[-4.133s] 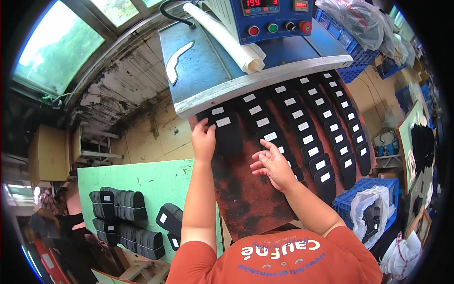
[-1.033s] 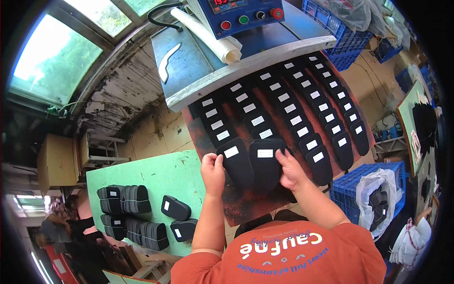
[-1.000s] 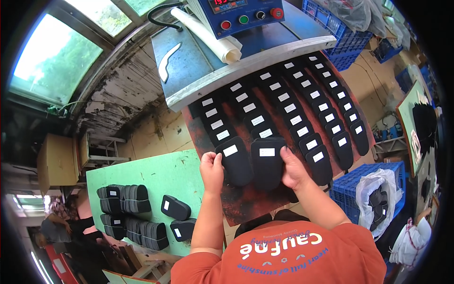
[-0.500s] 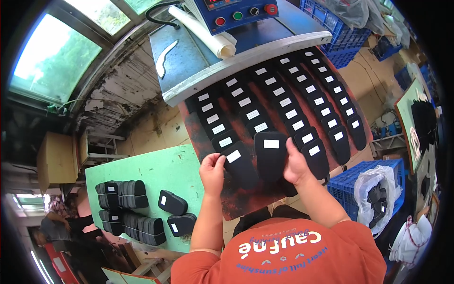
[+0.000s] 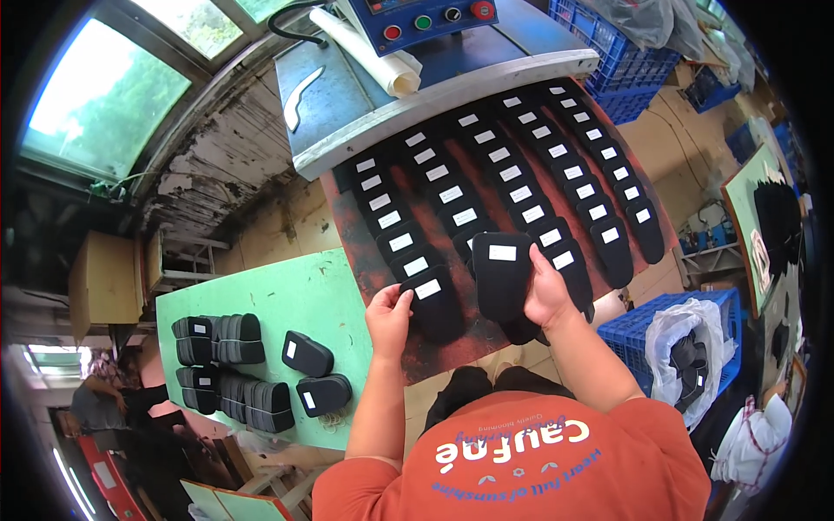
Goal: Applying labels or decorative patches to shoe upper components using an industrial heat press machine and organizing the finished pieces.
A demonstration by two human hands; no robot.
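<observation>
My right hand grips a black padded piece by its right edge, fingers underneath and thumb along the side. The piece is rounded, carries a white label near its top, and is raised over the second row. With fingertips pinched, my left hand holds the upper left edge of another black labelled piece at the near end of the leftmost row. Several overlapping rows of similar black pieces lie on the dark red board, labels up. My left fingers are partly hidden behind the edge.
Beyond the rows stands a blue machine with buttons and a pale front bar. A green table at left bears bundled black stacks. A blue crate with a plastic bag stands at right. Another person is at far left.
The view has shifted a little. The piece in my right hand has moved slightly away from the left one, widening the gap. My left hand still pinches the row's near piece.
</observation>
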